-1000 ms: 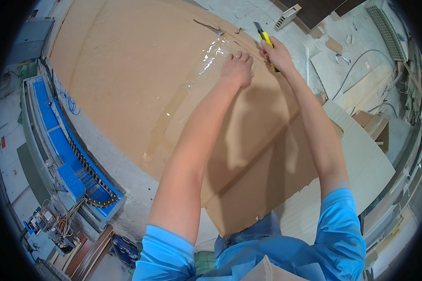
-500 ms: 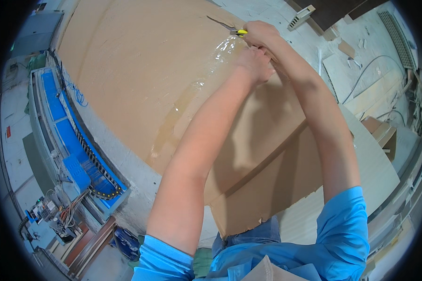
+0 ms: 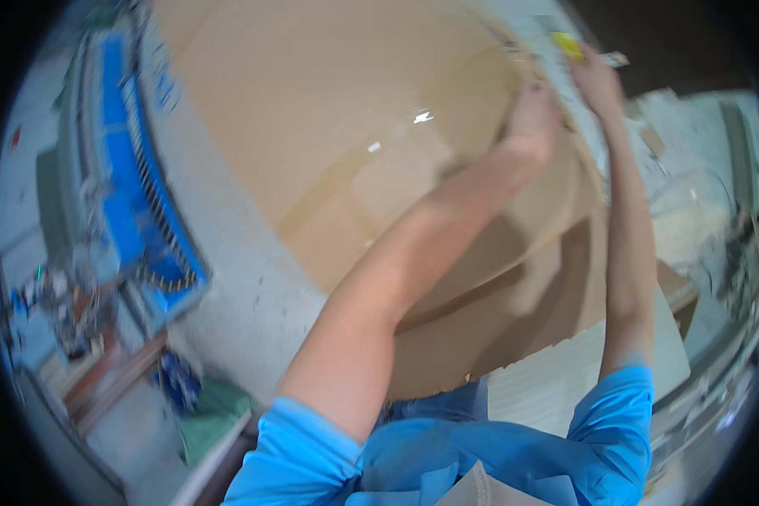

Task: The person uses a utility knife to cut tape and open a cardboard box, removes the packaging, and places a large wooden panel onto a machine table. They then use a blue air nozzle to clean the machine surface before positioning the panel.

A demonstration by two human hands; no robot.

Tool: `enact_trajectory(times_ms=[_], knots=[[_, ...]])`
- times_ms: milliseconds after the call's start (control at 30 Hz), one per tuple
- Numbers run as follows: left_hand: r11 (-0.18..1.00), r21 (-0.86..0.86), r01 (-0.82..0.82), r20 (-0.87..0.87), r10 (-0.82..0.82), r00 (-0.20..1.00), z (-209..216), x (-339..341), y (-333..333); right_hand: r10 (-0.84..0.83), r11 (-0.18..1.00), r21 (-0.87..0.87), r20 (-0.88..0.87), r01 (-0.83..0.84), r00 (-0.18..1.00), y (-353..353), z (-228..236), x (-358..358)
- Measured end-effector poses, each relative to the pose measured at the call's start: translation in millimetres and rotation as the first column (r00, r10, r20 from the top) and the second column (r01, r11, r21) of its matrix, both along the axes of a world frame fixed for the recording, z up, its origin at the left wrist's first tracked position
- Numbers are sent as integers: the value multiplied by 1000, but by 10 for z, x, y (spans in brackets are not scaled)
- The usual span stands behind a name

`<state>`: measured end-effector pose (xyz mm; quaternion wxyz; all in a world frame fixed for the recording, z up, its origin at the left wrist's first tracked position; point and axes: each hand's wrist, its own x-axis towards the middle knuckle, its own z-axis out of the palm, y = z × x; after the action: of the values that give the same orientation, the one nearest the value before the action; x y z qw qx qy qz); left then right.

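A large brown cardboard sheet (image 3: pixel 337 101) stretches out in front of me, with a glossy strip of clear tape (image 3: pixel 337 179) along it. At its far right edge my left hand (image 3: pixel 535 122) is closed on the cardboard, the fingertips partly hidden. To the right of it, just past that edge, my right hand (image 3: pixel 597 84) is closed round a yellow-handled cutting tool (image 3: pixel 568 45). Motion smears the tool and its blade cannot be made out. Nearer my body, a folded cardboard flap (image 3: pixel 489 337) hangs with a ragged lower edge.
Blue machinery (image 3: pixel 126 160) with a cable chain stands on the left. A pale board (image 3: pixel 557 371) lies under the flap at the right. A green cloth (image 3: pixel 215 417) is at lower left. A dark panel (image 3: pixel 675 51) and scattered scraps are at far right.
My hands have drawn apart, the right one moving off the cardboard to the right with the tool. The left hand has moved right along with the cardboard edge in view, as the whole view shifted.
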<state>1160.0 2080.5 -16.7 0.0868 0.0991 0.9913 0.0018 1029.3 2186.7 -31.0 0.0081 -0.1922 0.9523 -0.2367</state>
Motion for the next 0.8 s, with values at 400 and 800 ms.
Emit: enact_trajectory(times_ms=[400,800], knots=[[736,651,-187,-250,440,863,870,2621,-1014,-239,896,-434,-285,97,928,211,1197,2070],[-110,-275,-955,739,612,-283,-765,11773,-1298,63,783,-610,-119,-123,991,-1602,1886,4773]])
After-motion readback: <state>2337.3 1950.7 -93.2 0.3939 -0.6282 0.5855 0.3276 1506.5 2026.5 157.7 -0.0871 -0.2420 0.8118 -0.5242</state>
